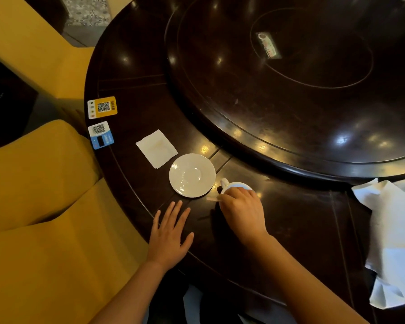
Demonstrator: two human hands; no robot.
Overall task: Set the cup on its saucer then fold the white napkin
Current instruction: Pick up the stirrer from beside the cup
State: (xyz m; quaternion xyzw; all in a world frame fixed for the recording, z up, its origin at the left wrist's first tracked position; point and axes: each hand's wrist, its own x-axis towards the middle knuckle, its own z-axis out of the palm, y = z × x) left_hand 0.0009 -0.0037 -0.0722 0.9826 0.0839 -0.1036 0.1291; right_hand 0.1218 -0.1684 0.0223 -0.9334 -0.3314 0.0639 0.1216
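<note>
An empty white saucer [192,175] lies on the dark round table [150,113]. Just to its right stands a white cup [234,184] with its handle turned toward the saucer. My right hand [242,212] covers the cup from the near side, fingers curled over its rim and hiding most of it. My left hand [168,237] rests flat on the table near the front edge, fingers spread, holding nothing. A small square white napkin [156,148] lies flat to the upper left of the saucer.
A large dark turntable [290,90] fills the table's middle. Two QR code stickers [102,107] [101,135] sit at the left edge. A crumpled white cloth [393,242] lies at the right. Yellow chairs [33,206] stand on the left.
</note>
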